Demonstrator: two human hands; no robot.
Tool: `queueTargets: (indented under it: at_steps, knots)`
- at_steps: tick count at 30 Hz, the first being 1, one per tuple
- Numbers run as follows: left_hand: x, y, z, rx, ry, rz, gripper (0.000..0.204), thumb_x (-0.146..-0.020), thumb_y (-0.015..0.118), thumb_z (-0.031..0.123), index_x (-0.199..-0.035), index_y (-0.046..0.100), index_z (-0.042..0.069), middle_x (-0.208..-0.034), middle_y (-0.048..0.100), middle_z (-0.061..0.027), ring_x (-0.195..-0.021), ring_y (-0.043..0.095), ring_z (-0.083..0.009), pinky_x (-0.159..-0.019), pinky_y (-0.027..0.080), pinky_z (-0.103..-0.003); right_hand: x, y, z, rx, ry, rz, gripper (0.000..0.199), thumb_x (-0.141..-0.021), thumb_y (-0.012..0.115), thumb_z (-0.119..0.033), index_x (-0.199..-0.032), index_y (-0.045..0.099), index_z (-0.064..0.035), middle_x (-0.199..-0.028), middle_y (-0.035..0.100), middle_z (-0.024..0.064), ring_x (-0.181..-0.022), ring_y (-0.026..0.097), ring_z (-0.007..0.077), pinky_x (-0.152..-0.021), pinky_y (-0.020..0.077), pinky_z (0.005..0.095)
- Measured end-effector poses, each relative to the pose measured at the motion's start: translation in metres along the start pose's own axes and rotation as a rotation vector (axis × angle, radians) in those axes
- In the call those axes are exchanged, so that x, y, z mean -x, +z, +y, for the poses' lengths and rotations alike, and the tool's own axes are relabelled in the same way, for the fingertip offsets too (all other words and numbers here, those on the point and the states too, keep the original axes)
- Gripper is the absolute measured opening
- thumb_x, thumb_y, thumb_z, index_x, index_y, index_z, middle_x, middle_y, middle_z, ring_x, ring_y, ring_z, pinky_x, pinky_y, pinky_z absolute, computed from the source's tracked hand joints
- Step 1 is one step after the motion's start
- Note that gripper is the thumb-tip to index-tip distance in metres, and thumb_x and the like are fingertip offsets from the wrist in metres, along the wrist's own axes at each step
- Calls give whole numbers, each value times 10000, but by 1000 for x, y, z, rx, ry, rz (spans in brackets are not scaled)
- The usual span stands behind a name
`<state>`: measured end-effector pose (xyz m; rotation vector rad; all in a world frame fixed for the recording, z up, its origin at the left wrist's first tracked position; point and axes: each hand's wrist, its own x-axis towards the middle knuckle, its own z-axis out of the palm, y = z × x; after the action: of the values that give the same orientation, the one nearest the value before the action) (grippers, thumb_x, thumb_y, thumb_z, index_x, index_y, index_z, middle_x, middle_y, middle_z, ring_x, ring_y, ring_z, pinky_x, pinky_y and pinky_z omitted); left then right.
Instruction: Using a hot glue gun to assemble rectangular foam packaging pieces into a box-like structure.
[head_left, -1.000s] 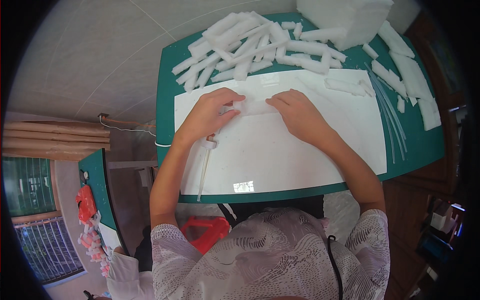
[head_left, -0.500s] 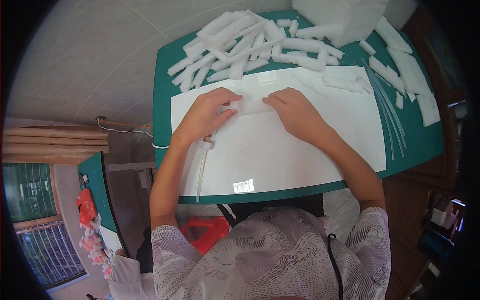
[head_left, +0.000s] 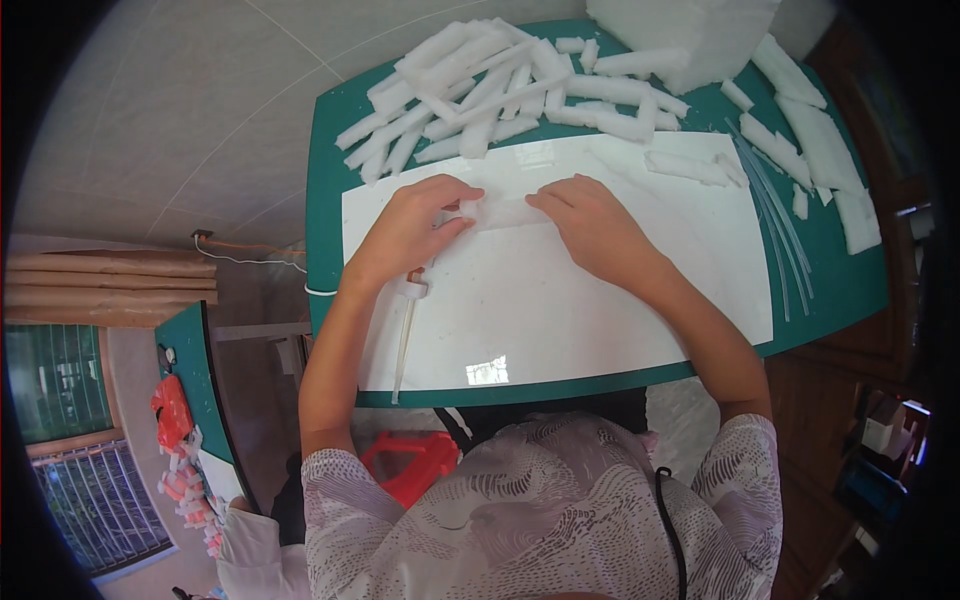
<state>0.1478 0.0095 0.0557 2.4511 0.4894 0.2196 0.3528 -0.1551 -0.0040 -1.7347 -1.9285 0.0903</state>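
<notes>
A strip of white fluffy foam-like padding [head_left: 512,213] lies across the white board [head_left: 560,310], spanning the gap between my hands. My left hand [head_left: 425,225] pinches its left end between thumb and fingers. At the other end, the bent fingers of my right hand [head_left: 590,222] press together on the strip, the thumb mostly hidden. Close below my left hand is what looks like a white hot glue gun [head_left: 412,289], partly hidden, with a long translucent glue stick [head_left: 402,345] pointing toward the near edge of the board.
White padding strips [head_left: 480,85] are heaped along the far side of the green table [head_left: 330,130]. A big white block [head_left: 690,40] stands at the far right. Clear glue sticks [head_left: 775,225] and more padding pieces [head_left: 825,140] lie on the right. A red stool [head_left: 415,465] is below.
</notes>
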Motion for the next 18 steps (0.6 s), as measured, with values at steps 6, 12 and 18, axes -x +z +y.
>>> queueTargets:
  at_steps: [6, 12, 18]
  knots:
    - [0, 0, 1, -7, 5, -4, 337, -844, 710, 32, -1179, 683, 51, -1091, 680, -130, -937, 668, -286, -837, 541, -351, -1, -1, -1, 2, 2, -16, 382, -843, 572, 84, -1202, 658, -16, -1211, 639, 141, -1169, 565, 290, -1091, 388, 393]
    - [1, 0, 6, -14, 2, -13, 381, -851, 724, 43, -1228, 679, 63, -1236, 668, -129, -1068, 655, -285, -959, 531, -345, 0, -1, 1, 4, 2, -23, 400, -832, 588, 77, -1216, 647, -20, -1218, 637, 139, -1192, 558, 292, -1098, 385, 400]
    - [7, 0, 13, -2, 105, 102, 781, -788, 779, 84, -1489, 441, 132, -1465, 514, -144, -1300, 520, -317, -1098, 409, -389, -5, -10, -3, -50, 36, 75, 422, -834, 580, 82, -1237, 630, -33, -1228, 635, 141, -1195, 559, 308, -1070, 414, 406]
